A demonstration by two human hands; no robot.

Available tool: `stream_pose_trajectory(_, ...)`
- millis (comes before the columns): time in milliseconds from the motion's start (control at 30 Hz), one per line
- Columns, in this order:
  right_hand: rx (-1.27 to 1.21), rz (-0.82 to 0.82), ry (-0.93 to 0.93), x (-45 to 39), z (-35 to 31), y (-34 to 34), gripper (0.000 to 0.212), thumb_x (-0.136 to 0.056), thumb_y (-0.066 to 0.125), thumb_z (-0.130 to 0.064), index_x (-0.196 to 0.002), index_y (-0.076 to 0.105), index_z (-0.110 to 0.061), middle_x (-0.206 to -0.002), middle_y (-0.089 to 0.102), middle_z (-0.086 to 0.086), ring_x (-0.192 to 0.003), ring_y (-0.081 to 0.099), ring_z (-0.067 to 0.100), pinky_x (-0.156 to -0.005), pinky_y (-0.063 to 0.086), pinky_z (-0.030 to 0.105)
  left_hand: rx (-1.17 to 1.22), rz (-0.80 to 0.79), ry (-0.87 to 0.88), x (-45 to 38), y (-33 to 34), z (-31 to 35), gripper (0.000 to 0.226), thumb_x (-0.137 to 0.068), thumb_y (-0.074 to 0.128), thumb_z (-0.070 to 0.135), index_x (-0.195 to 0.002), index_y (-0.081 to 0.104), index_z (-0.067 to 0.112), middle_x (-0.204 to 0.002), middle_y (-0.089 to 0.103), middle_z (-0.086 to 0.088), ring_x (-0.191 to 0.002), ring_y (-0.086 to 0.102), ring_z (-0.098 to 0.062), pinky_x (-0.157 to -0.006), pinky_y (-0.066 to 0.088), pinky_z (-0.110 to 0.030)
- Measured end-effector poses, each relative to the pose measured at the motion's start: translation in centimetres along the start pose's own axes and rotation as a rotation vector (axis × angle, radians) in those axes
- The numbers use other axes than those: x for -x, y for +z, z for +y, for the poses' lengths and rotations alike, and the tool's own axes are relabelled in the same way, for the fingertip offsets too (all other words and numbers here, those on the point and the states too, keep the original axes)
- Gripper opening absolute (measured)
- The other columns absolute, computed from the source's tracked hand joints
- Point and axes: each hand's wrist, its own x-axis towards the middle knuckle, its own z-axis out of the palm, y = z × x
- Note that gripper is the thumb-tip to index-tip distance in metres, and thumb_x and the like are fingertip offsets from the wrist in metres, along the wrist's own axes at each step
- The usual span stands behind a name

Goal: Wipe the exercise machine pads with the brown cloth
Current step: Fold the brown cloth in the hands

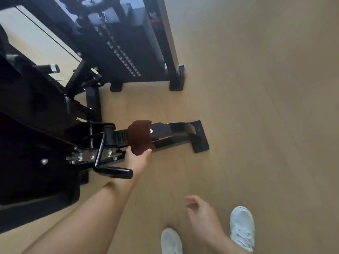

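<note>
The brown cloth (140,136) is bunched in my left hand (137,158), which reaches forward and presses it against the black floor rail (176,132) of the exercise machine. The machine's dark padded parts (31,110) fill the left side of the view, in shadow and hard to make out. My right hand (200,213) hangs low at the bottom right, fingers loosely apart, holding nothing.
A black crank handle (111,170) sticks out just left of my left wrist. A weight stack tower (124,52) stands behind on black feet. My two white shoes (242,228) stand on the tan wooden floor (266,107), which extends to the right.
</note>
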Motion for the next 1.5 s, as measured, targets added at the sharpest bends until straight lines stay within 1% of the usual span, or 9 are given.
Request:
stream_pose_trajectory(167,0.006,-0.049,0.083,0.7,7.2,0.9,0.079,-0.080,0.068,-0.018,-0.081,0.037,-0.090,-0.072,0.048,-0.060,-0.078,0.059,-0.021,-0.071,0.041,0.002,0.008,0.104,-0.096,-2.2,0.9,1.1,0.059,-0.092,0.064,0.047,-0.134,0.057,0.006,-0.133,0.063,-0.014,-0.119,0.059,-0.036,-0.105,0.047,-0.043)
stream_pose_trajectory(267,-0.025,-0.031,0.112,2.6,7.9,0.5,0.044,-0.076,0.070,-0.015,-0.071,0.065,-0.058,-0.069,0.068,-0.032,-0.077,0.068,0.001,-0.068,0.043,0.004,-0.033,0.044,-0.076,1.1,1.3,1.1,0.050,-0.100,0.050,0.047,-0.134,0.057,0.011,-0.129,0.064,-0.008,-0.117,0.060,-0.034,-0.104,0.046,-0.043)
stream_pose_trajectory(533,0.169,0.129,-0.340,13.6,-5.1,-10.3,0.089,-0.091,0.068,-0.024,-0.148,0.011,-0.062,-0.121,0.042,-0.035,-0.108,0.052,-0.006,-0.084,0.045,0.016,0.369,-0.386,-0.245,20.9,-2.0,4.8,0.036,-0.100,0.055,0.038,-0.115,0.070,0.008,-0.100,0.078,-0.017,-0.080,0.074,-0.030,-0.067,0.058,-0.036)
stream_pose_trajectory(667,0.449,-0.007,-0.597,21.0,-10.0,-15.5,0.060,-0.087,0.069,-0.036,-0.139,0.046,-0.053,-0.129,0.046,-0.028,-0.115,0.050,-0.004,-0.090,0.049,0.018,0.318,-0.581,-0.363,30.9,-7.1,7.7,0.050,-0.095,0.061,0.048,-0.113,0.072,0.002,-0.106,0.072,-0.032,-0.080,0.070,-0.041,-0.079,0.058,-0.062)
stream_pose_trajectory(800,0.535,-0.059,-0.656,28.4,-14.3,-16.3,0.023,-0.087,0.061,-0.026,-0.108,0.068,-0.032,-0.102,0.059,-0.022,-0.108,0.052,0.007,-0.085,0.048,0.027,0.466,-0.594,-0.455,38.3,-12.6,9.0,0.060,-0.095,0.054,0.057,-0.111,0.067,0.001,-0.091,0.075,-0.018,-0.072,0.072,-0.027,-0.059,0.059,-0.034)
stream_pose_trajectory(1033,0.279,-0.139,-0.546,35.2,-19.7,-8.1,0.011,-0.092,0.066,-0.043,-0.102,0.069,-0.039,-0.088,0.077,-0.007,-0.082,0.071,0.011,-0.081,0.060,0.040,0.644,-0.422,-0.077,44.4,-24.9,5.6,0.051,-0.089,0.062,0.057,-0.125,0.066,0.021,-0.118,0.072,-0.009,-0.112,0.066,-0.025,-0.101,0.051,-0.039)
stream_pose_trajectory(1233,0.372,-0.348,-0.650,39.7,-25.3,3.1,0.029,-0.096,0.064,-0.034,-0.125,0.061,-0.037,-0.111,0.075,-0.014,-0.104,0.070,0.006,-0.096,0.058,0.037,0.747,-0.177,0.083,44.6,-33.9,0.0,0.025,-0.088,0.073,0.014,-0.113,0.072,0.016,-0.105,0.079,-0.003,-0.097,0.073,-0.011,-0.076,0.053,-0.014)
stream_pose_trajectory(1400,0.273,-0.403,-0.721,43.5,-28.3,11.8,0.017,-0.102,0.057,-0.015,-0.114,0.067,-0.023,-0.103,0.073,-0.009,-0.100,0.068,0.009,-0.087,0.055,0.024,0.942,-0.041,0.062,42.4,-40.6,-6.2,0.024,-0.088,0.073,0.014,-0.112,0.073,0.015,-0.104,0.079,-0.007,-0.102,0.074,-0.025,-0.093,0.058,-0.039)
stream_pose_trajectory(1500,0.096,-0.402,-0.672,45.0,-29.2,16.8,0.017,-0.103,0.053,-0.008,-0.111,0.067,-0.010,-0.101,0.072,0.008,-0.097,0.068,0.018,-0.091,0.055,0.032,1.001,-0.026,0.115,41.1,-44.9,-9.4,0.023,-0.089,0.072,0.018,-0.111,0.073,0.016,-0.102,0.079,-0.006,-0.099,0.074,-0.025,-0.080,0.060,-0.031)
